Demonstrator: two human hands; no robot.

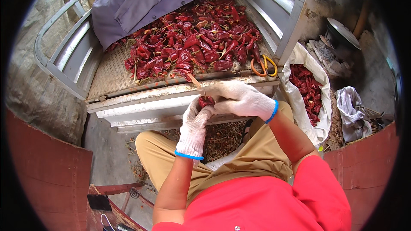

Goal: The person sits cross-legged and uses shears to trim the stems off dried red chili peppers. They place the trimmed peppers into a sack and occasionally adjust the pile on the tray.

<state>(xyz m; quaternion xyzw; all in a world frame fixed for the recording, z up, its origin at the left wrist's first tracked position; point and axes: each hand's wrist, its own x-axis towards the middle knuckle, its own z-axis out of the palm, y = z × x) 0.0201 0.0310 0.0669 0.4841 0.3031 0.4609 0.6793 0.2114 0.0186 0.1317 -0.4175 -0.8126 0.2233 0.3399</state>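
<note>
My left hand [196, 122], in a white knit glove with a blue cuff, is closed around a dried red chili pepper [206, 101] whose stem points up. Close beside it, touching the pepper's side, is my gloved right hand [237, 98]. A thin tan strip [193, 80] rises from the right hand's fingertips; whether it is a tool or plant matter I cannot tell. Beyond both hands, a heap of dried red chili peppers [189, 45] lies on the metal truck bed [106, 70]. Scissors with orange and yellow handles [264, 66] rest at the bed's edge, right of the heap.
A purple-grey cloth garment [144, 3] covers the heap's far left. Metal side rails [74, 41] flank the bed. To the right stands a white woven sack [325, 102] holding red chili peppers. Stems and scraps [221, 138] lie on the floor between my legs.
</note>
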